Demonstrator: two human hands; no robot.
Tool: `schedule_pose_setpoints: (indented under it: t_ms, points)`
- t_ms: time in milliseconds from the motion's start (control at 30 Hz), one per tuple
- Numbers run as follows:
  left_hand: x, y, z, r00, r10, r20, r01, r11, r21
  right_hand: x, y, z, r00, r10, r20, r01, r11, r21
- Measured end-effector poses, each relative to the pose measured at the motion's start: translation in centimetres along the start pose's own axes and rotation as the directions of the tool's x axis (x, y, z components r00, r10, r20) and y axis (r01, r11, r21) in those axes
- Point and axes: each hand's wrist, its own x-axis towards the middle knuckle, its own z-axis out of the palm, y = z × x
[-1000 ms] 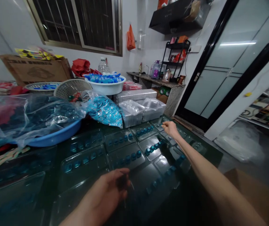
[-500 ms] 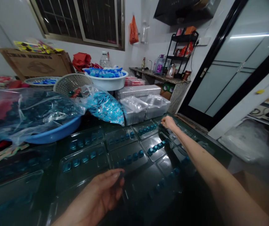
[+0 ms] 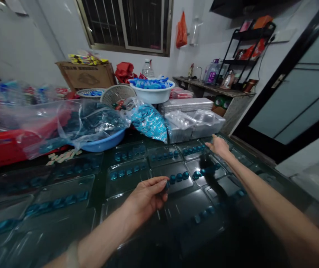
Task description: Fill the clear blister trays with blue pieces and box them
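The left hand [image 3: 145,198] pinched a small teal piece [image 3: 165,187] between thumb and fingers, above the clear blister trays [image 3: 188,223]; the right hand [image 3: 219,146] lay spread at their far edge. A loose pinch could have dropped the piece among the trays.

Even indoor light keeps the room fairly bright, but the clear plastic trays [image 3: 125,176] on the dark surface [image 3: 98,195] catch soft glare, the lower frame sinks into shadow, and wide-angle distortion bends the walls [image 3: 16,41].
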Motion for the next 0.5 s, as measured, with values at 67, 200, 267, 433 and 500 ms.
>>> schedule_pose_setpoints:
  t_ms: [67, 200, 267, 433, 500]
  points:
    - [0.0, -0.1, 0.0, 1.0, 0.024, 0.02, -0.024, 1.0, -0.006, -4.1, -2.0, -1.4, 0.99, -0.144, -0.008, 0.144, 0.985, 0.094]
    - [-0.2, -0.7, 0.4, 0.995, 0.078, 0.069, -0.078, 0.997, 0.001, -14.0, -5.6, -2.8, 0.822, -0.569, -0.038, 0.507, 0.698, 0.506]
    - [-0.6, -0.9, 0.9, 0.989, 0.114, 0.096, -0.117, 0.993, 0.026, -17.6, -6.9, -3.0, 0.781, -0.616, -0.102, 0.536, 0.578, 0.616]
    - [-2.3, -1.4, 2.2, 0.965, 0.217, 0.144, -0.235, 0.964, 0.125, -20.5, -7.9, -3.0, 0.835, -0.528, -0.159, 0.462, 0.512, 0.724]
    - [-3.0, -1.4, 2.6, 0.961, 0.233, 0.147, -0.256, 0.953, 0.163, -20.7, -7.9, -2.9, 0.854, -0.499, -0.144, 0.411, 0.479, 0.776]
